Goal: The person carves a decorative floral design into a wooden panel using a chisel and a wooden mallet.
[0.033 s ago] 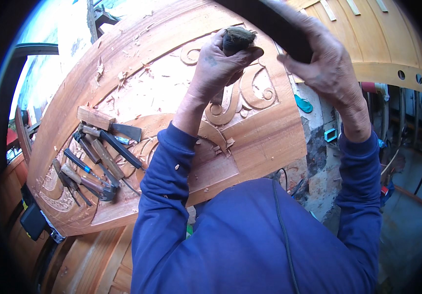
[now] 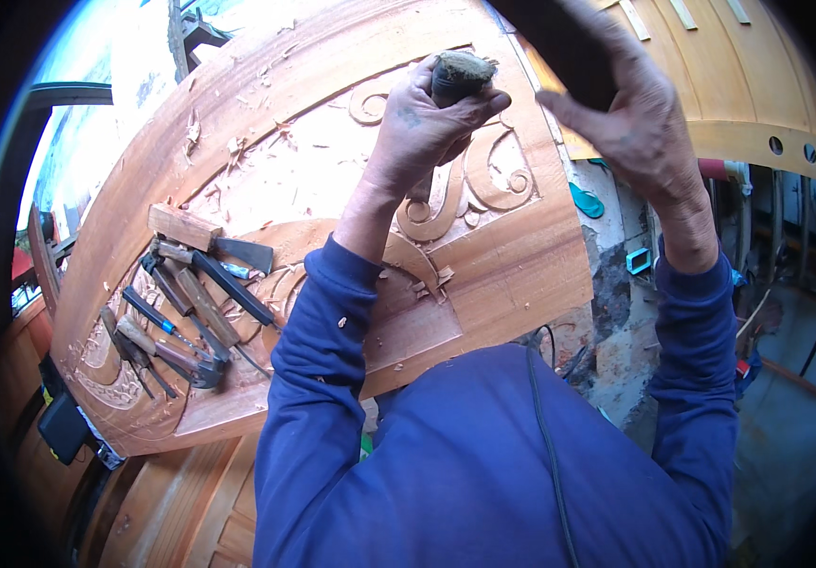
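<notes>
Lengthwise, dark bar (image 2: pixel 564 43) in right hand (image 2: pixel 649 123) slants down rightward in view.

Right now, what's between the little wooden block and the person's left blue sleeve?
The head view shows a dark flat blade between the wooden block and the left sleeve, then a bit of carved panel.

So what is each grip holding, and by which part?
Left grip: a dark handle, just below its frayed top. Right grip: a dark bar-shaped object, by its nearer end.
</notes>
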Tool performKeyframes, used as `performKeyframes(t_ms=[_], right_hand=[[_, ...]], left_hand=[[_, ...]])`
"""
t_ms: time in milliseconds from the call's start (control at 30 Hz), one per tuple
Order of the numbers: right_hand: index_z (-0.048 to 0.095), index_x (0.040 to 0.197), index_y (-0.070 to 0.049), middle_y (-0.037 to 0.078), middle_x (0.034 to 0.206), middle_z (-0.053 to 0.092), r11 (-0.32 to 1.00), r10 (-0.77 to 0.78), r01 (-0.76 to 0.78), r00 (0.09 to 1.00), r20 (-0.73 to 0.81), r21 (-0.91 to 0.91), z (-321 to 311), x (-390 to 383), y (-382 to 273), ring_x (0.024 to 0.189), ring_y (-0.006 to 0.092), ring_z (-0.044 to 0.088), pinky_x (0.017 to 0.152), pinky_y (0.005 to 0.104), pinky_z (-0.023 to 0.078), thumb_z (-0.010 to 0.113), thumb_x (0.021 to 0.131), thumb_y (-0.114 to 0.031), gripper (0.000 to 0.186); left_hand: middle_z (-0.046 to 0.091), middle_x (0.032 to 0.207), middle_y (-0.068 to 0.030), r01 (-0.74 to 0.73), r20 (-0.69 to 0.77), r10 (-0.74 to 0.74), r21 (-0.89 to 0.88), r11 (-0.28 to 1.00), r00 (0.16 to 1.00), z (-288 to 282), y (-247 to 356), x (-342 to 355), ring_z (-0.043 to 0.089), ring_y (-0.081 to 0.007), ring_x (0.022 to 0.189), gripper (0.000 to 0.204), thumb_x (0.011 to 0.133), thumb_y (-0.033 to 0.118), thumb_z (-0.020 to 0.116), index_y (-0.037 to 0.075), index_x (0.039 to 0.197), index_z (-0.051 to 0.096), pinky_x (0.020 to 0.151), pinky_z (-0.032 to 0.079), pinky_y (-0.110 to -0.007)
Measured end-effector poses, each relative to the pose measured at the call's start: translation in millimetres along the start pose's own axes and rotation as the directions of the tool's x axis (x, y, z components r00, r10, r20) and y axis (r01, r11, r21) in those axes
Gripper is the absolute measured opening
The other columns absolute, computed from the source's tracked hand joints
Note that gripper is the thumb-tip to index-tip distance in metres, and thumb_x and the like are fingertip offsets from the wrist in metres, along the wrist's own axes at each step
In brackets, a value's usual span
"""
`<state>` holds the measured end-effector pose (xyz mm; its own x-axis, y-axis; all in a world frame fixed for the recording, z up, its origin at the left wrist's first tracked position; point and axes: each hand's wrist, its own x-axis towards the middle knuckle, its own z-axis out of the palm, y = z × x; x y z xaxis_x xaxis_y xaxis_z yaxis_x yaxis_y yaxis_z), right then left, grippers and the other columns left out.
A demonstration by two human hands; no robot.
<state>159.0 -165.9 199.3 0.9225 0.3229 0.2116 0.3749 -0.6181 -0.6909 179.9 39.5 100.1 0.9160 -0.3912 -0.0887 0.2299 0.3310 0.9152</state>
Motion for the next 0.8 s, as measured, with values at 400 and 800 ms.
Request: performKeyframes(t_ms=[400,800], right_hand=[[0.038,0.159,-0.002,0.014,0.150,0.055,0.963,-0.011,0.031,0.997,-0.075,0.266,10,12,-6,0.137,0.0198,0.053,0.115,0.0343,0.045,0.073,0.089,0.006,0.078],[0.052,0.151,-0.006,0.015,0.146,0.060,0.990,-0.064,0.068,0.997,0.033,-0.123,11,-16,10,0.131,0.0263,0.062,0.111,0.0392,0.049,0.086,0.082,-0.009,0.077]], left_hand=[[0.058,0.070,0.0041,-0.036,-0.033,0.035,-0.030,0.999,0.999,0,-1,-3,0.045,-0.0012,0.049,0.022,0.093,0.005,0.078,0.005,0.111,0.065,0.040,0.031,-0.020],[0.071,0.083,0.0003,-0.010,-0.052,-0.004,-0.277,0.961,0.999,-24,6,-20,0.054,-0.0025,0.052,0.026,0.093,0.005,0.080,0.004,0.115,0.066,0.043,0.039,-0.018]])
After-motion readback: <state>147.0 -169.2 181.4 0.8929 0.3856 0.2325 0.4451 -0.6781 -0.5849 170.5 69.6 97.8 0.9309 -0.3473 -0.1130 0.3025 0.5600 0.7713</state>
